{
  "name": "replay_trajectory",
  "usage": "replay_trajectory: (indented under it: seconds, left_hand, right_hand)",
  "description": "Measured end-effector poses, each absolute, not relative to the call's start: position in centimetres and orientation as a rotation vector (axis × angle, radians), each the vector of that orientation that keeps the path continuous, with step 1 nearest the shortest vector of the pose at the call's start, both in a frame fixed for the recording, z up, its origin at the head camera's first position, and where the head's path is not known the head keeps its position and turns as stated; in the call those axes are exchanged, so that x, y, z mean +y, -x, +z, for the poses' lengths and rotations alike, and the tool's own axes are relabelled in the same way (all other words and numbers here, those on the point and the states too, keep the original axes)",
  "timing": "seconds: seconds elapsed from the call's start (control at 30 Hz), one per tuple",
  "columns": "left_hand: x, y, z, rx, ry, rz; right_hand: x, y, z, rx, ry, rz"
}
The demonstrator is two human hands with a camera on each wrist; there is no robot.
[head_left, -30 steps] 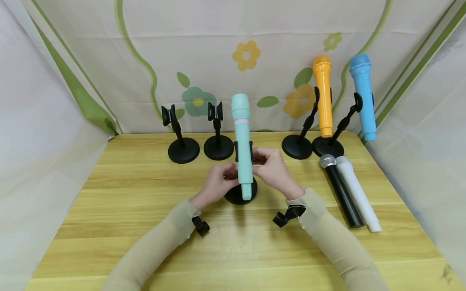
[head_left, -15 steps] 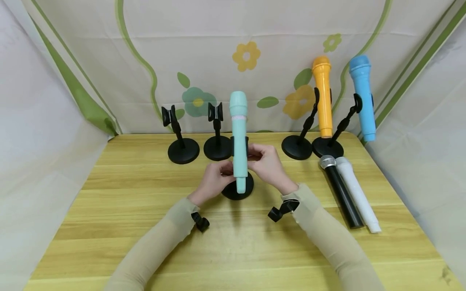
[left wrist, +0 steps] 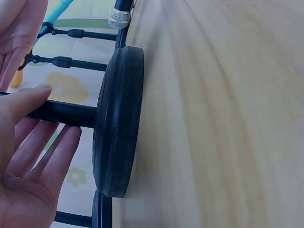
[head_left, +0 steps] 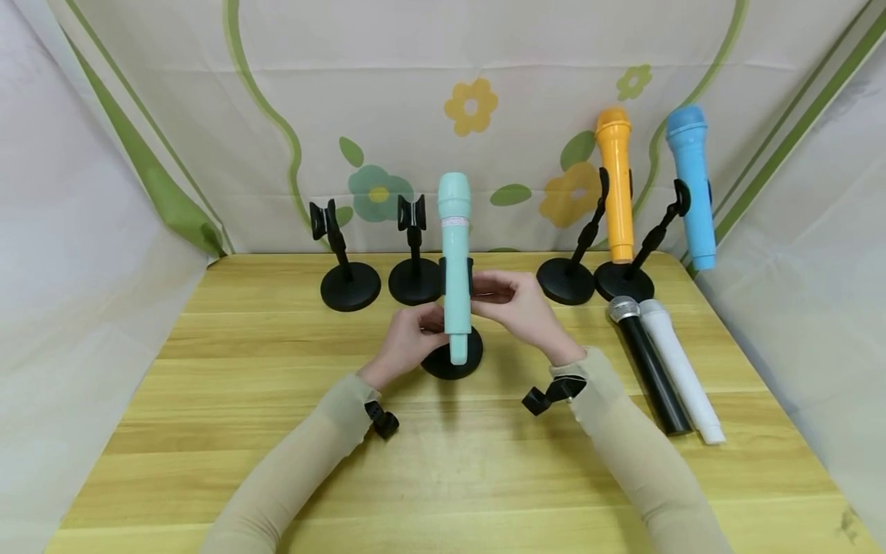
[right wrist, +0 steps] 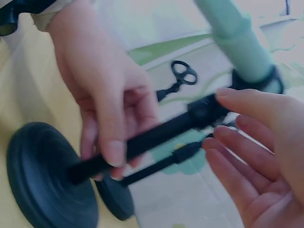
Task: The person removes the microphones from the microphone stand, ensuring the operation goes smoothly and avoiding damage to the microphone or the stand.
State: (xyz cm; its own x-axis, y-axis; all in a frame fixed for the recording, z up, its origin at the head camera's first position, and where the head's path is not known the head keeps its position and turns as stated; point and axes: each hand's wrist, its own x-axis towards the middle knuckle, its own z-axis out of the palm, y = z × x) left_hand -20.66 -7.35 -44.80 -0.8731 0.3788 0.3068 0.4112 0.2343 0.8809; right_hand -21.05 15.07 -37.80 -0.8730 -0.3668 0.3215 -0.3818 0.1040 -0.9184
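Note:
A mint-green microphone (head_left: 455,254) leans in the clip of a black stand, whose round base (head_left: 453,358) rests on the wooden table (head_left: 457,462). My left hand (head_left: 408,338) pinches the stand's pole (left wrist: 71,113) between thumb and fingers, low above the base. Higher up, my right hand (head_left: 515,308) is at the stand's upper joint (right wrist: 204,111). Its thumb tip overlaps the joint in the right wrist view, and the other fingers lie loosely curved and spread beside it. The microphone partly hides the clip and the pole in the head view.
Two bare black stands, one left (head_left: 349,286) and one nearer the middle (head_left: 414,281), stand at the back. At the back right, stands hold an orange microphone (head_left: 614,185) and a blue microphone (head_left: 692,188). A black microphone (head_left: 651,369) and a white microphone (head_left: 681,369) lie at the right.
The stand with the mint-green microphone has shifted slightly back and left, my left hand still gripping its pole. My right hand has lately drawn a little to the right, its fingers loosening.

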Motion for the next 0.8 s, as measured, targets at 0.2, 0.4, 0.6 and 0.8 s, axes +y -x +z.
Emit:
replay_trajectory:
  seconds: [0.2, 0.4, 0.6, 0.8]
  left_hand:
    - [-7.3, 20.7, -44.8, -2.44, 0.767, -1.785]
    - [-7.2, 20.8, -44.8, -2.441, 0.764, -1.762]
    - [-7.3, 20.8, -44.8, -2.435, 0.762, -1.763]
    - [-7.3, 20.9, -45.0, -2.412, 0.759, -1.794]
  right_hand:
    - [17.0, 20.8, -36.1, -2.314, -0.813, 1.917]
    - [17.5, 20.7, -34.2, -2.313, -0.75, 1.898]
    - [16.5, 21.1, -33.0, -2.311, -0.728, 1.968]
    - [15.0, 21.8, -32.6, -2.385, -0.682, 2.011]
